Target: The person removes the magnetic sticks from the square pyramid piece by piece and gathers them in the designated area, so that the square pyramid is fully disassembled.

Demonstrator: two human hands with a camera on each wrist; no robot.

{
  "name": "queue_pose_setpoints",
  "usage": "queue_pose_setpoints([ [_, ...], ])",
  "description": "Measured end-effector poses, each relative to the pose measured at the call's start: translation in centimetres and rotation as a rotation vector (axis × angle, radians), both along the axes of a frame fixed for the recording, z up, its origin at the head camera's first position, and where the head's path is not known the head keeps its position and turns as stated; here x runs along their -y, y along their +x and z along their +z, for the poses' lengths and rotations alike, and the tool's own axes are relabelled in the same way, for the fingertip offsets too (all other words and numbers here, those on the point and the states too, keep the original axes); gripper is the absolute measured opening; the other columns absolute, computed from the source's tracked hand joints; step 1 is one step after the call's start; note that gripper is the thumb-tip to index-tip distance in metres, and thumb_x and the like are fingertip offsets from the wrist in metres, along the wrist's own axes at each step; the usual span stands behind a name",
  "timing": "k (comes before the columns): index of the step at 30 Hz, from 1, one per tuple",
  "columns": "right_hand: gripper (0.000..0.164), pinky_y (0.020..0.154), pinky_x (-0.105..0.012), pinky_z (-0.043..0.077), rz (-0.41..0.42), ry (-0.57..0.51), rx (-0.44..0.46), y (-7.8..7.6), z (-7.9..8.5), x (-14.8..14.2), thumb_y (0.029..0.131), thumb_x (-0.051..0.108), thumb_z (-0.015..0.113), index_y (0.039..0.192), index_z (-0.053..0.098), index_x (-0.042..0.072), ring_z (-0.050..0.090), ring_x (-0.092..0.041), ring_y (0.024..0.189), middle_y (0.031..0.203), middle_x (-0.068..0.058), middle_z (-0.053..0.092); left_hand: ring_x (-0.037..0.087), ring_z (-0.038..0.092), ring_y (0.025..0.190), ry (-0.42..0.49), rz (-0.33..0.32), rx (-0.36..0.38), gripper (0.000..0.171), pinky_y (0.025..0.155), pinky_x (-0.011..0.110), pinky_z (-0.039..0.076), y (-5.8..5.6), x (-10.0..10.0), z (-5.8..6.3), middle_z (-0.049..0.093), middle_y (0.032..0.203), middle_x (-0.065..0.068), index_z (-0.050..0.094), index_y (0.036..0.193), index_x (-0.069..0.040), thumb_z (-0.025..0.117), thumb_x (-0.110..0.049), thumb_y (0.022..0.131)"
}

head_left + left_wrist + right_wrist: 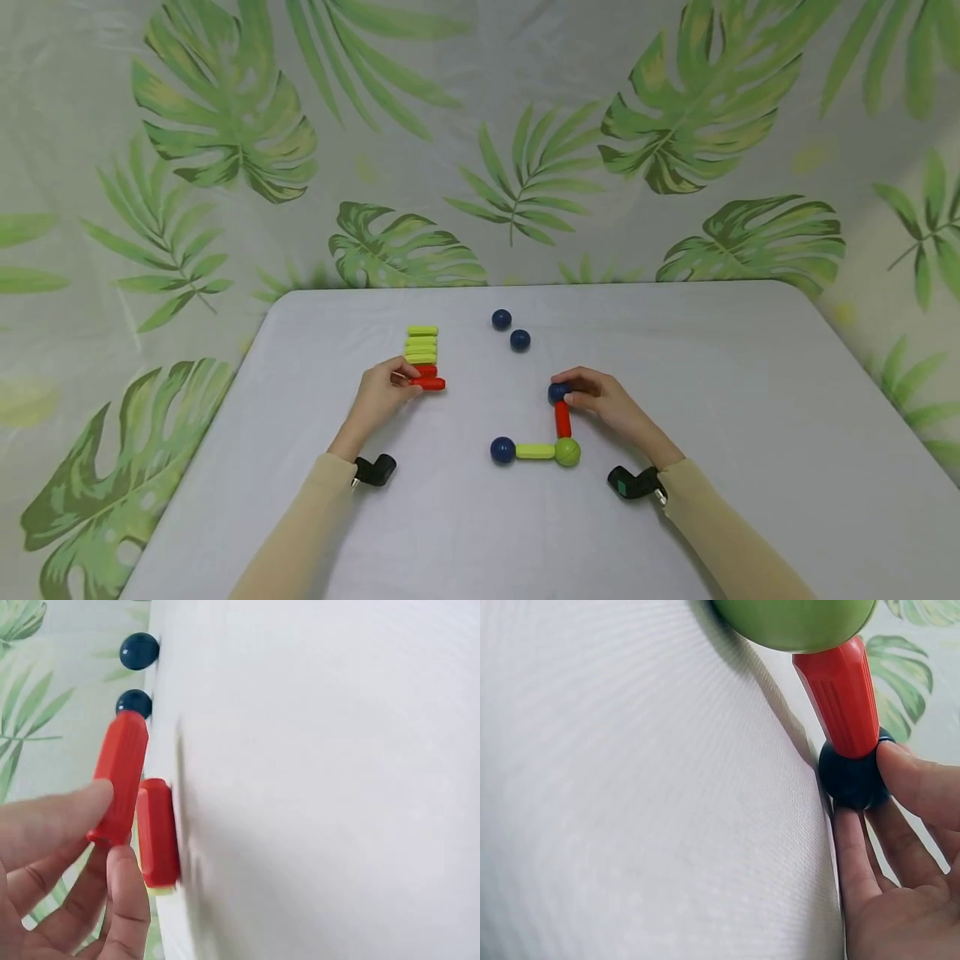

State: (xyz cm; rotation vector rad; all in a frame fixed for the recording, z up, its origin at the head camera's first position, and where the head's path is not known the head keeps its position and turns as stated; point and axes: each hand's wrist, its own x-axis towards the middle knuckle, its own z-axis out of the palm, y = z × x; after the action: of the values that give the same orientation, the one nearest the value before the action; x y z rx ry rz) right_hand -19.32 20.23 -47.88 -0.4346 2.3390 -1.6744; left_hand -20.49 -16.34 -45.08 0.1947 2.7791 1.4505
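Nearest, beige sleeves (738, 529) run up to both wrists, each wearing a small black device, the right-hand one (633, 482) bearing a green patch too small to make out. Just past these, a dark blue ball (503, 450), a yellow-green rod (536, 451) and a green ball (567, 452) lie joined in a line on the white table (465, 533). From the green ball a red rod (562, 419) leads away to another blue ball (557, 393), which the right hand (609, 406) grips between thumb and fingers, parted only by the ball's width. Over to the left, the left hand (382, 393) pinches a loose red rod (432, 384) by one end, thumb against fingertips, its far end sticking out free. Just beyond it lies a second red rod (426, 370), then a row of yellow-green rods (422, 341) side by side. Farther back, two blue balls (511, 330) sit near each other, and behind the table hangs a leaf-print cloth (540, 50)
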Motion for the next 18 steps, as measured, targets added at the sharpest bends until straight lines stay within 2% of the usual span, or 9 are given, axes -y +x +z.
queue_pose_setpoints([
  [6, 0.032, 0.1, -0.046, 0.039, 0.004, -0.01, -0.001, 0.1, 0.1, 0.0, 0.094, 0.007, 0.06, 0.126, 0.058, 0.001, 0.05, -0.032, 0.119, 0.129, -0.017, 0.055, 0.022, 0.059, 0.078, -0.051, 0.067, 0.003, 0.017, 0.062, 0.027, 0.047, -0.1, 0.4, -0.5, 0.064, 0.089, 0.01, 0.064, 0.088, -0.002, 0.075, 0.005, 0.076],
  [14, 0.031, 0.1, -0.045, 0.041, 0.003, 0.007, 0.014, 0.3, 0.3, -0.1, 0.094, 0.005, 0.059, 0.125, 0.058, 0.0, 0.05, -0.033, 0.118, 0.129, -0.018, 0.055, 0.021, 0.058, 0.074, -0.105, 0.059, 0.001, 0.018, 0.061, 0.028, 0.047, -1.0, 0.4, -0.7, 0.06, 0.082, 0.01, 0.061, 0.087, -0.001, 0.075, 0.004, 0.077],
  [18, 0.032, 0.099, -0.04, 0.042, 0.006, 0.015, 0.019, 0.3, 0.3, -0.4, 0.093, 0.005, 0.06, 0.125, 0.058, 0.001, 0.051, -0.033, 0.117, 0.129, -0.018, 0.055, 0.023, 0.055, 0.078, -0.161, 0.053, -0.065, 0.019, 0.068, 0.032, 0.047, -1.1, 0.1, -0.3, 0.056, 0.088, 0.012, 0.062, 0.089, 0.0, 0.075, 0.003, 0.077],
])
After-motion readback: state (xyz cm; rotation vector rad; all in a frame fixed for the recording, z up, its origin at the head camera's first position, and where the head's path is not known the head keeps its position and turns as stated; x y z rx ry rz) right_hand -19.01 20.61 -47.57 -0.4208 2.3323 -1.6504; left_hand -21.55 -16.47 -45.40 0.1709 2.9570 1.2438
